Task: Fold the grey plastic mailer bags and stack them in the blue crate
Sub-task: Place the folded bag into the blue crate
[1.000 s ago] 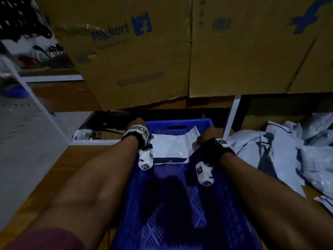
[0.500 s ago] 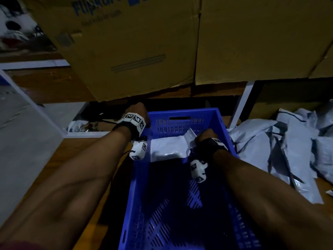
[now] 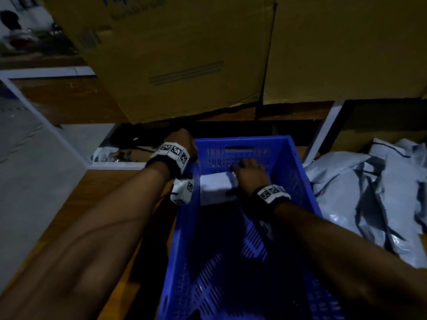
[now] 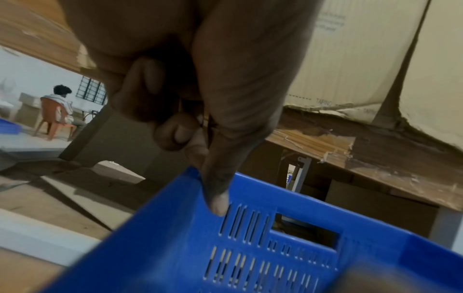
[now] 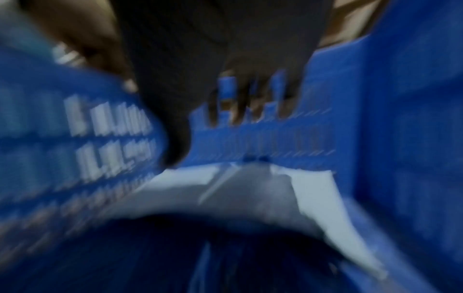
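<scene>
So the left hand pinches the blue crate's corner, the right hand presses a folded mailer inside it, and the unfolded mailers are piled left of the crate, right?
Not quite: the head view shows the loose grey plastic mailer bags piled right of the blue slotted plastic crate, not left. The rest holds.

Head view is dim and bluish, with deep shadow inside the blue crate (image 3: 298,172). Right wrist view is heavily motion-blurred; left wrist view brighter, soft at the edges.

Pretty dim room overall. Big cardboard boxes (image 3: 175,54) sit on a wooden shelf (image 3: 69,98) with a chipped edge and white metal legs (image 3: 323,132). Grey floor (image 3: 30,162) on the left. Way back there's a barred window (image 4: 91,92) in a white wall, and someone sitting on an orange plastic chair (image 4: 53,121).
</scene>
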Demonstrator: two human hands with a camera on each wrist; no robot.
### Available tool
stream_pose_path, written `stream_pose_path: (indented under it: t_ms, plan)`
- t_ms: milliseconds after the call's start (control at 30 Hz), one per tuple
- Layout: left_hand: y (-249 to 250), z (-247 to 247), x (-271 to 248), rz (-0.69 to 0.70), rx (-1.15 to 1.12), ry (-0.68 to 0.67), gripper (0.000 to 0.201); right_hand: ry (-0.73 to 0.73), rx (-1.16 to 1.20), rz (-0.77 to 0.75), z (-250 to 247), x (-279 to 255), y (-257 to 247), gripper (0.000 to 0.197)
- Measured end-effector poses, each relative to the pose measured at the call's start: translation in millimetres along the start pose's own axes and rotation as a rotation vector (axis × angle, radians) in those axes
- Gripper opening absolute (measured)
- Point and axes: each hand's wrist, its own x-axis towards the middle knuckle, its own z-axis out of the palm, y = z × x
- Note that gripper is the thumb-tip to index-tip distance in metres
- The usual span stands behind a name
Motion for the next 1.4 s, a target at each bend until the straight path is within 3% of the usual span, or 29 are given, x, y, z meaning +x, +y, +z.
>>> stream_pose_path:
  t_ms: [67, 233, 433, 633, 867, 1000, 1167, 1400]
  plan:
    - [0, 0, 0, -0.010, -0.014, -0.007, 0.023, -0.119, -0.050, -0.122, 15, 3, -13, 0.053]
    - [-3, 0, 1, -0.038, -0.067, -0.018, 0.026, -0.055, -0.093, -0.142, 44, 2, -38, 0.035]
    - [-3, 0, -2, -0.038, -0.077, -0.008, 0.026, -0.128, -0.023, -0.087, 42, 15, -35, 0.042]
    - [-2, -1, -4, -0.024, -0.070, -0.017, 0.026, -0.152, -0.098, -0.177, 39, 21, -34, 0.036]
    - [-3, -2, -8, 0.004, -0.074, -0.018, 0.026, -0.137, -0.071, -0.154, 37, 17, -46, 0.041]
    - [-4, -7, -11, 0.048, -0.093, -0.008, 0.028, -0.134, 0.029, -0.127, 9, 7, -53, 0.044]
    - [-1, -30, -30, 0.121, -0.081, 0.005, 0.033, 0.054, 0.209, -0.107, -64, -26, -42, 0.052]
    - [19, -84, -119, 0.182, -0.001, 0.040, 0.034, 0.185, 0.317, -0.100, -151, -98, -14, 0.042]
